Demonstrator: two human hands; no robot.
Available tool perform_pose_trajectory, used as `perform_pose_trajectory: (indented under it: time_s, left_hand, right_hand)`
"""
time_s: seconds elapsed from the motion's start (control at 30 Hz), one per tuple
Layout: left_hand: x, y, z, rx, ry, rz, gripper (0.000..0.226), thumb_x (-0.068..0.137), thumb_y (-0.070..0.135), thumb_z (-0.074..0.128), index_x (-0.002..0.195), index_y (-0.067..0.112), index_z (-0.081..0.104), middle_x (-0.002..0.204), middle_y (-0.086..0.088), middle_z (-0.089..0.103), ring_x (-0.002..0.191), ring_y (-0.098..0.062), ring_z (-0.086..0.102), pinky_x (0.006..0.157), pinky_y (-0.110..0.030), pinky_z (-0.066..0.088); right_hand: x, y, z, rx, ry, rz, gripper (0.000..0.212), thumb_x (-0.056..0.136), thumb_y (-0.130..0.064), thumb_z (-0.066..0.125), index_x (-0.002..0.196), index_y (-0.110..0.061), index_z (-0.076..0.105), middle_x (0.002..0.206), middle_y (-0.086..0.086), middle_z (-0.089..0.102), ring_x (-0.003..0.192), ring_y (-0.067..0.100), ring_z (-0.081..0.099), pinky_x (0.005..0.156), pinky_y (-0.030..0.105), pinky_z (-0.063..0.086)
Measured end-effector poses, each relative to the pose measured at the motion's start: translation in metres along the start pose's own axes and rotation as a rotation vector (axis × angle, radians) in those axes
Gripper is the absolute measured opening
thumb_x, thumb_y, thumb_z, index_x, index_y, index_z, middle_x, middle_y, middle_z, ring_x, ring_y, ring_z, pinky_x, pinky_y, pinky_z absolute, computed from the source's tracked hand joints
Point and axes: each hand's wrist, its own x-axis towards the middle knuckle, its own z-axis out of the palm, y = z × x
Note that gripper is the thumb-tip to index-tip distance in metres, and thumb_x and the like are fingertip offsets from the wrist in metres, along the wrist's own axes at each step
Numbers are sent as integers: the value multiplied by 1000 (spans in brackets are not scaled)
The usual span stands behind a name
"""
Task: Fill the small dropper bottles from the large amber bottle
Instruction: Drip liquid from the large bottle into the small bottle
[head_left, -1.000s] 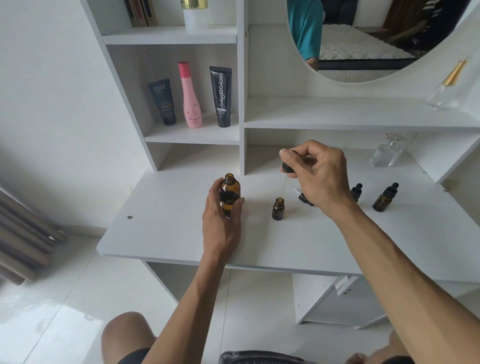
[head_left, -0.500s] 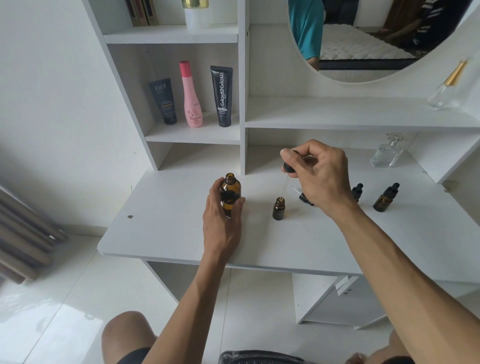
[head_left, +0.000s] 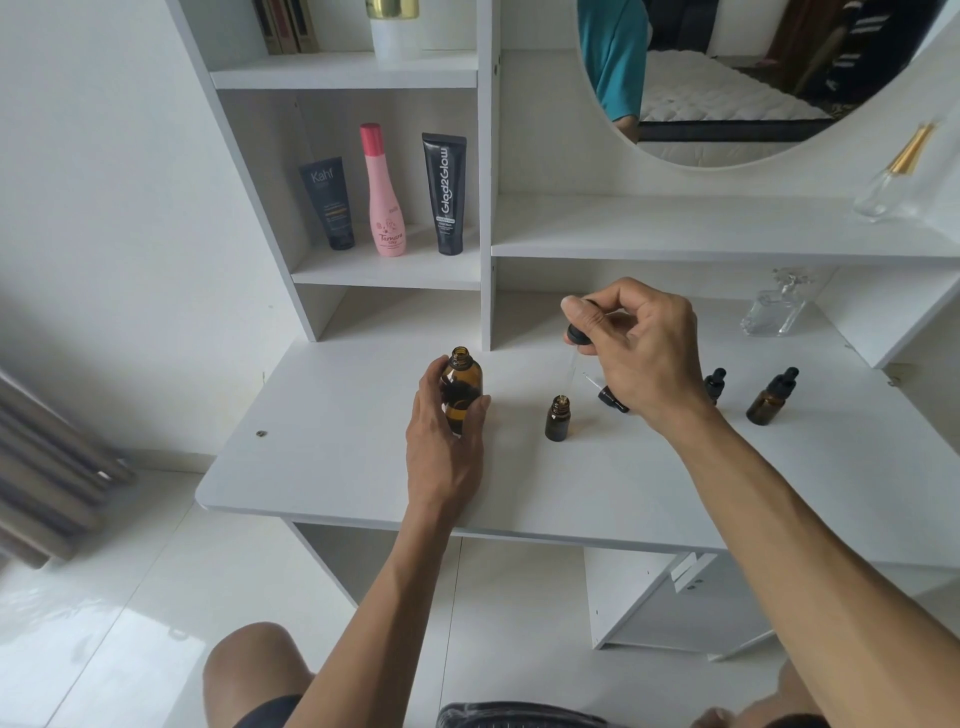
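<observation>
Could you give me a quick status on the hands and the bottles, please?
Left hand grips large amber bottle, uncapped. Right hand pinches dropper, glass tip at open small bottle. Loose dropper cap lying close beside it.

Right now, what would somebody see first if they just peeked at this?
Probably the two hands over the white desk. The right hand pinches a dropper, its glass tip at the mouth of a small open bottle. The left hand grips the large amber bottle, which stands open on the desk. Next, the pink bottle between two dark tubes on the shelf behind.
</observation>
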Motion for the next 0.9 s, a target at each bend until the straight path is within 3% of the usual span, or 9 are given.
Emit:
perform_pose_trajectory:
  time_s: [0.43,0.6,0.8,0.9]
  left_hand:
    - [1,0,0,8,-2,8,52,97,32,63,141,47,39,125,7,66,106,-23,67,94,-47,55]
    - [0,0,0,3,0,6,53,97,32,64,141,46,39,125,9,66,107,-20,67,95,-46,54]
    - [0,-1,1,-13,1,11,52,97,31,64,141,44,40,123,9,66,104,-20,67,92,-45,56]
    - [1,-2,1,-11,-1,10,52,97,31,65,141,44,41,124,8,66,103,-18,67,89,-36,55]
  right_hand:
    - [-2,-2,-1,45,8,32,23,89,-28,75,79,-8,70,69,8,72,70,21,74,70,46,63]
    - [2,-13,0,69,34,-8,16,88,-36,75,78,-24,69,74,-6,72,76,18,74,70,48,62]
    - [16,-42,21,246,19,-41,10,89,-24,76,82,-23,68,80,2,72,80,26,75,67,38,63]
    - [22,-53,39,288,-7,-54,10,89,-21,76,81,-18,69,79,0,72,77,25,75,66,37,63]
